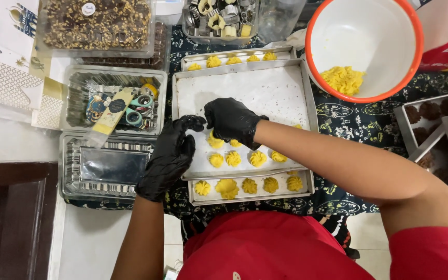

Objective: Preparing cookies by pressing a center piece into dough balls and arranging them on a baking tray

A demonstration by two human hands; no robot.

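Home baking setup: lined baking trays (245, 88) w/ piped yellow cookies (233, 158), mixing bowl (364, 46), cutters tub (221, 18).

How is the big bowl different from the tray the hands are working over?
The bowl is round with an orange rim; the tray is flat, rectangular and grey metal. The bowl holds one lump of yellow dough; the tray carries small separate yellow swirls in rows. Both hold yellow dough.

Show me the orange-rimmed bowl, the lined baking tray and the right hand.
orange-rimmed bowl (365, 26): head view, bare white inside wall.
lined baking tray (250, 88): head view, bare paper lining near the far end.
right hand (232, 120): head view, back of the black glove.
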